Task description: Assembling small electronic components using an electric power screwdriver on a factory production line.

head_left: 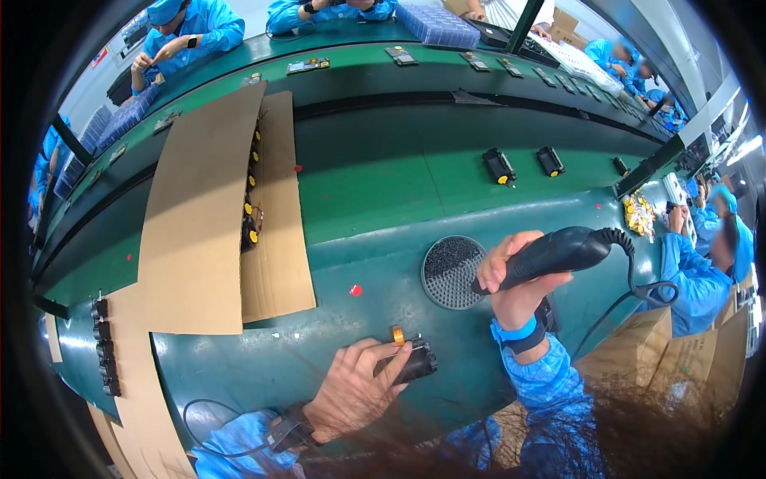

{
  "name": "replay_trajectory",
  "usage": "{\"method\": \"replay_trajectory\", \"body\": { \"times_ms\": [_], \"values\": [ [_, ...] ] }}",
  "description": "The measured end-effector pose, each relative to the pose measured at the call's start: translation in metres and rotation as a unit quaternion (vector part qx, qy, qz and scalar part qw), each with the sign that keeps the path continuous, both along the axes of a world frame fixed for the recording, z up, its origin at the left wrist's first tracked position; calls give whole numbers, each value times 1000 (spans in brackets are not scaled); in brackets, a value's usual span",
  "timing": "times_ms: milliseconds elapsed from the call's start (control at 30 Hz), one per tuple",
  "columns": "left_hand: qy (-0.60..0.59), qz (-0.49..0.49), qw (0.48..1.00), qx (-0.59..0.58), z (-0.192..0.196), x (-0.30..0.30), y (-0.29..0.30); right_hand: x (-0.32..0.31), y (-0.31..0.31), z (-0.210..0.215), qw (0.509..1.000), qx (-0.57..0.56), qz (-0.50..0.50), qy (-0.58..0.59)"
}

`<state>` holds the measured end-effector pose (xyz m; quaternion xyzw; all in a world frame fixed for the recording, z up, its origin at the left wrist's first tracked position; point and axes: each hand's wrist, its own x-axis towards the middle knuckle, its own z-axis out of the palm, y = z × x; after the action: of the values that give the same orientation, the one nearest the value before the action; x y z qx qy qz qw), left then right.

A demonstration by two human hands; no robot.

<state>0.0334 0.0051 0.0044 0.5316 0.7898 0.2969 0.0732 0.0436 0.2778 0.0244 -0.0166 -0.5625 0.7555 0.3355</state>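
In my right hand (523, 291) is a black electric screwdriver (565, 252), my fingers wrapped round its body. Its coiled cord (630, 254) loops down on the right. The tool's front end points left, beside the rim of a round perforated screw tray (456, 298); the bit cannot be made out. Dark small screws cover part of that tray. My left hand (357, 393) grips a small black device housing (420, 363) on the green bench, thumb and fingers pressed on it. An orange tab (398, 335) sticks up at the housing's far edge.
Folded cardboard (199, 223) lies at left, with several black units (253, 203) in its gap. More housings (105, 351) line the left edge. Black units (499, 166) sit on the green belt (383, 188). A bag of yellow-and-white parts (639, 214) lies right. Co-workers (702, 255) sit nearby.
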Motion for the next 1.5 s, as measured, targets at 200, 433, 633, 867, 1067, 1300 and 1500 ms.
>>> {"method": "replay_trajectory", "body": {
  "times_ms": [200,433,633,867,1067,1300,1500],
  "values": [
    [1,6,1000,-5,3,2,1,-1,0,-1,1000,9,13,-1],
    [-25,22,999,25,5,0,6,4,3,3,1000,-10,-3,22],
    [-22,32,999,31,9,-4,8,27,-28,39,990,-60,59,110],
    [-35,34,998,50,8,-10,6,28,-70,12,974,-50,183,123],
    [-39,36,998,44,8,-9,5,24,-73,7,970,-63,195,128],
    [-47,31,998,39,8,-9,5,26,-75,5,970,-73,203,109],
    [-51,30,998,39,6,-9,5,23,-72,2,974,39,218,55]
  ]
}}
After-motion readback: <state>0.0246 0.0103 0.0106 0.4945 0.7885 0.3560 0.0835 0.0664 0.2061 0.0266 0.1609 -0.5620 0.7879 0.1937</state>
